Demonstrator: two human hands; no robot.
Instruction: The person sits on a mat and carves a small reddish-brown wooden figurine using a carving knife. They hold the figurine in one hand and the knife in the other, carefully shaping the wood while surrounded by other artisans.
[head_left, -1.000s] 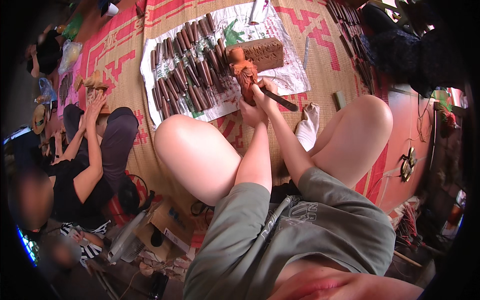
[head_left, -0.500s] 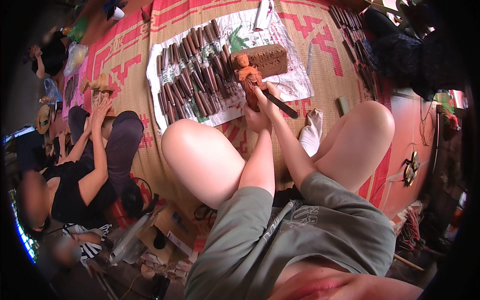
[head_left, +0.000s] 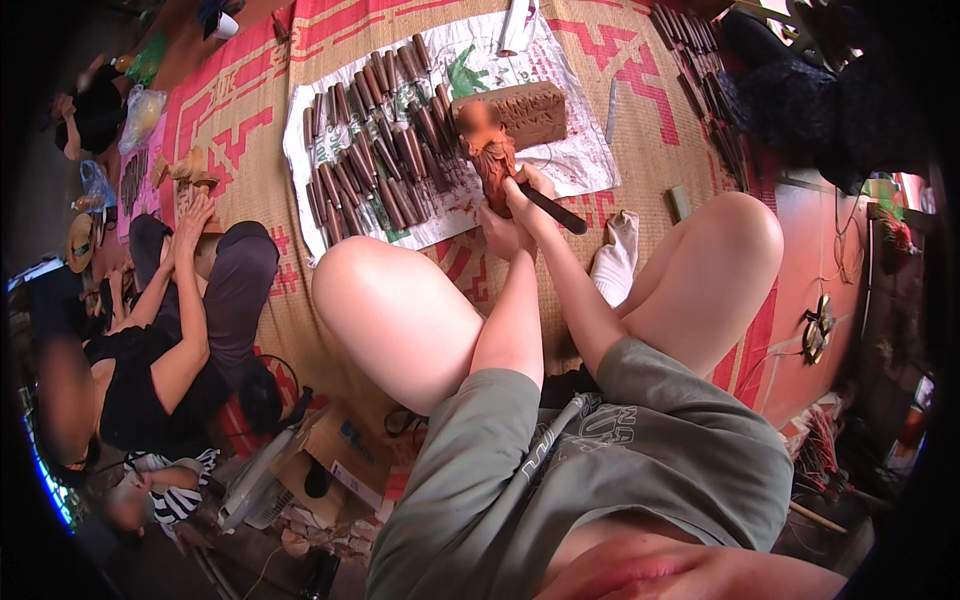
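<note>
A reddish-brown carved wooden figurine stands tilted between my bare knees and a white sheet. My left hand is closed around its lower end. Against the figurine's lower right side, my right hand grips a carving tool, whose dark handle sticks out to the lower right. The tool's tip is hidden by the fingers and the figurine. Just behind the figurine lies a brown rectangular block with marks on its face. Left of it, several chisels with brown handles lie in rows on the white sheet.
Under everything spreads a red-patterned straw mat. A white sock-like cloth and a small greenish block lie near my right knee. More tools line the far right. Another person sits at the left, hands on a pale carving.
The whole view has shifted slightly, so things sit a little further left. Both hands keep their hold on the figurine and the carving tool, with hardly any visible movement.
</note>
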